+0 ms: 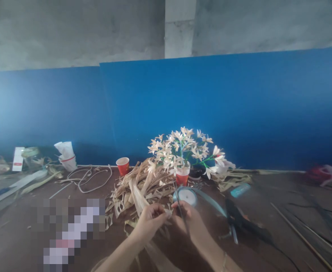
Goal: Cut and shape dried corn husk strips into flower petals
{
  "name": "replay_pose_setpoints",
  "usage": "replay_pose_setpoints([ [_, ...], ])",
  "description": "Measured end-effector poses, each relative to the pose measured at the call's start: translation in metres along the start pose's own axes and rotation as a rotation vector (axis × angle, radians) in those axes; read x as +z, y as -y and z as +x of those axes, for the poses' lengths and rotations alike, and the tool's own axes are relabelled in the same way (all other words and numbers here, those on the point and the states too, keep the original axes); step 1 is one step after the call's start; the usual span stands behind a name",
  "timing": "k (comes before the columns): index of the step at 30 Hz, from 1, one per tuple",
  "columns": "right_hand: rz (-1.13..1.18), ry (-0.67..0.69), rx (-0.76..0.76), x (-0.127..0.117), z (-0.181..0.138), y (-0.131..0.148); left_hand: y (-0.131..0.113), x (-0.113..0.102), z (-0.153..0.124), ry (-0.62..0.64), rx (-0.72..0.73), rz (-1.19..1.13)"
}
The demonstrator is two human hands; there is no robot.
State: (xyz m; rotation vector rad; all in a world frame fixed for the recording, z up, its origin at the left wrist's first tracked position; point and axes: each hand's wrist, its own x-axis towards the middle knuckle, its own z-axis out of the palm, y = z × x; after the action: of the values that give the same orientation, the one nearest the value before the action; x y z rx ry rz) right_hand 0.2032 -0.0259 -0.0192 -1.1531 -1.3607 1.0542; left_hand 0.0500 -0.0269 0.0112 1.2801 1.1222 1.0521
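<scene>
My left hand is closed in a pinch on a small pale piece of husk. Close beside it, my right hand has its fingers closed round a slim dark tool that points up and away; blur hides its exact kind. Beyond the hands lies a heap of dried husks, with one long strip reaching toward my left hand. Another pale strip lies under my wrists. A red and white paper cup holds many cream flowers on green stems.
A roll of light blue ribbon lies just past my right hand. Right of it is a black glue gun with a cord. Further off are a second paper cup, a white cable and long thin rods. A blue partition stands behind.
</scene>
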Motion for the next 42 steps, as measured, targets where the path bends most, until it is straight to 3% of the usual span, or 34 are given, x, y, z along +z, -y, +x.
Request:
replay_pose_setpoints([
  [4, 0.054, 0.059, -0.005, 0.003, -0.003, 0.004, 0.0, -0.003, 0.001, -0.026, -0.003, -0.087],
  [9, 0.179, 0.024, 0.069, 0.003, -0.002, 0.008, 0.002, -0.003, -0.001, -0.009, -0.023, 0.009],
  [16, 0.437, 0.215, 0.345, -0.003, -0.005, 0.011, -0.007, -0.003, -0.008, 0.211, 0.031, -0.288],
  [20, 0.471, 0.258, 0.346, -0.005, -0.009, 0.016, -0.007, 0.0, -0.009, 0.219, 0.021, -0.338],
  [27, 0.324, 0.25, 0.248, 0.0, -0.005, 0.016, -0.002, -0.003, -0.004, 0.052, -0.051, -0.381],
  [34, 0.229, 0.314, 0.111, 0.011, -0.01, 0.002, 0.001, -0.005, -0.001, -0.041, -0.044, -0.524],
  [38, 0.188, 0.323, 0.075, 0.014, -0.013, -0.005, 0.001, -0.003, -0.001, -0.151, 0.022, -0.495],
  [42, 0.14, 0.349, 0.047, 0.015, -0.013, 0.0, 0.004, -0.001, 0.0, -0.179, 0.013, -0.478],
])
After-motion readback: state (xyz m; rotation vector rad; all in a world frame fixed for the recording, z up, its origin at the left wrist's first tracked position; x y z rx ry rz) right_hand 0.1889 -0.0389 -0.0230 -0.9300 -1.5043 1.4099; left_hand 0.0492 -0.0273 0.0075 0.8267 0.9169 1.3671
